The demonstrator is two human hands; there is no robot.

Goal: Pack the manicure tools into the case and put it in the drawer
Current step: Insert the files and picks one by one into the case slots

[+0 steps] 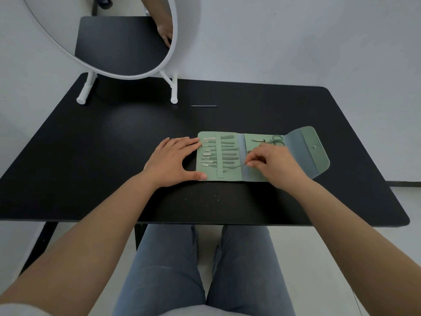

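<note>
Black worktop (91,156) carries, from left to right, a round mirror (109,42) on a white stand at the rear left, the left hand (173,160) lying flat with fingers released and thumb on the left edge of the case (230,173), and a loose tool (204,106) well behind the case. Green and unfolded, the case holds a row of tools (218,153) under a strap, and the right hand (273,165) pinches one thin tool (235,167) over the middle fold, with scissors (276,139) and the snap flap (315,149) beyond.
</note>
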